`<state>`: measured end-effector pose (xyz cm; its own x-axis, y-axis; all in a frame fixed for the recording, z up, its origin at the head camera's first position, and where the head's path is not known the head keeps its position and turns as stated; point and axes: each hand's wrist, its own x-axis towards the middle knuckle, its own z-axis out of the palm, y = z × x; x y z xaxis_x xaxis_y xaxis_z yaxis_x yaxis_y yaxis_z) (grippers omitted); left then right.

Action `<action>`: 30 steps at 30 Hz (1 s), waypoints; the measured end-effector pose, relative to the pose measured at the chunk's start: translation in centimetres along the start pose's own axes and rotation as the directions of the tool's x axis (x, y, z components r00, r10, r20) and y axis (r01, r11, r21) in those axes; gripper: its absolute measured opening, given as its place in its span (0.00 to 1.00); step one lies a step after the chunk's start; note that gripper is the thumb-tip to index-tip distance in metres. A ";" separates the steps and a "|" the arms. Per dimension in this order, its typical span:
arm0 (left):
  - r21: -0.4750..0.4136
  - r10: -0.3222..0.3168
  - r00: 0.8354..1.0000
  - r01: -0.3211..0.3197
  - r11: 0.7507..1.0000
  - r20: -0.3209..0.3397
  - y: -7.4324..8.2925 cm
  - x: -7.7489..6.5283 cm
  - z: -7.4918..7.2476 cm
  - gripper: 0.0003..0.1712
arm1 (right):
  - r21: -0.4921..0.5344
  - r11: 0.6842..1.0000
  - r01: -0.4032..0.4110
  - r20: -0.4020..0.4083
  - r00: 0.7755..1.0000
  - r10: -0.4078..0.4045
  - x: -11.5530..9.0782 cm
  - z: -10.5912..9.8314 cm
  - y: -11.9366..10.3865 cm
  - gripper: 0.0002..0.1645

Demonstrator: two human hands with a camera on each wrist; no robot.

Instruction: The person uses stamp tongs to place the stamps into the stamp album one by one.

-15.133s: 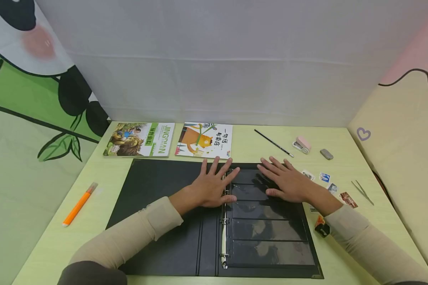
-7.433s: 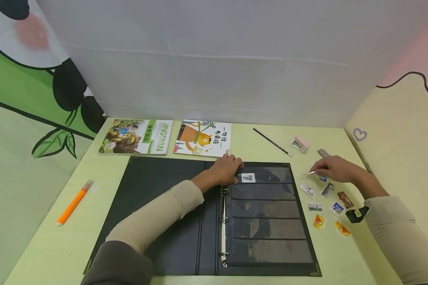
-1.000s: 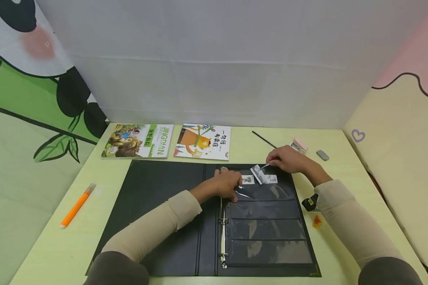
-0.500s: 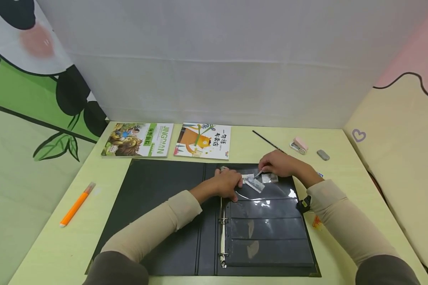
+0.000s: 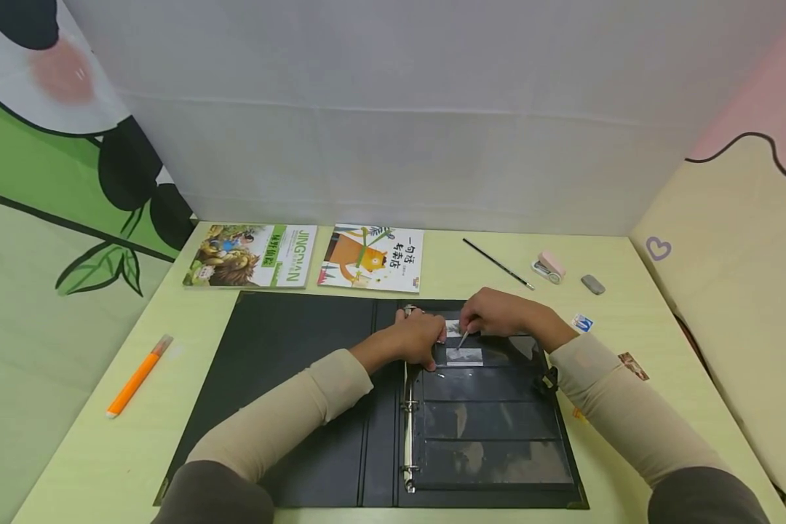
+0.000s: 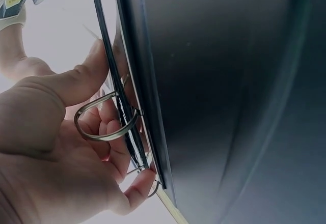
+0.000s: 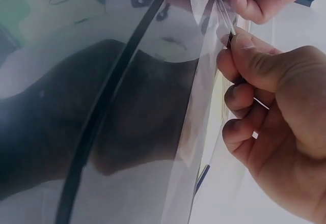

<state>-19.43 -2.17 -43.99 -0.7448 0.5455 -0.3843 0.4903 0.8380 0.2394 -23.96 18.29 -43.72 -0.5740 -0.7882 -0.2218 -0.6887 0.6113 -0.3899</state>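
Observation:
A black ring binder album (image 5: 301, 407) lies spread on the table, with a clear page of pocket rows (image 5: 498, 422) on its right side. My left hand (image 5: 414, 338) pinches that page's inner edge near the top ring (image 6: 104, 117), thumb on the near side. My right hand (image 5: 501, 311) holds tweezers (image 5: 462, 340) between thumb and fingertips. The tips reach a pale stamp (image 5: 465, 356) that lies level at the second row. Another stamp (image 5: 453, 328) shows in the top row, partly covered by the hands. In the right wrist view, the tweezers (image 7: 222, 11) point at the page's top.
Right of the album lie a blue stamp (image 5: 583, 322) and a brown stamp (image 5: 632, 365); the right sleeve covers others. Behind are two books (image 5: 252, 256), a pencil (image 5: 499, 264), a pink stapler (image 5: 549, 267) and a grey eraser (image 5: 592, 284). An orange marker (image 5: 140, 376) lies left.
Both hands first lay spread on the album, tweezers on the table. Stamps have since come into the top row. In the last second, the tweezered stamp moved down-left to the second row and straightened.

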 end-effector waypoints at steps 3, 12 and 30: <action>0.004 0.000 1.000 0.000 1.000 0.004 -0.1 -0.1 0.0 0.25 | -0.006 1.000 -0.011 0.016 1.000 0.011 0.2 0.2 -0.2 0.09; -0.015 0.018 1.000 -0.018 1.000 -0.009 -0.3 -0.3 0.2 0.25 | 0.031 0.999 -0.037 0.007 0.999 0.037 -1.5 -0.9 0.9 0.09; -0.026 0.026 1.000 -0.026 0.999 -0.012 -0.6 -0.2 0.5 0.25 | 0.112 0.897 -0.427 -0.176 0.880 0.441 -16.5 -1.5 9.9 0.11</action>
<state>-19.33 -2.80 -44.53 -0.7373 0.5670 -0.3673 0.4977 0.8235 0.2722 -21.98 37.45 -42.57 -0.8866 -0.4120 -0.2101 -0.3233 0.8770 -0.3555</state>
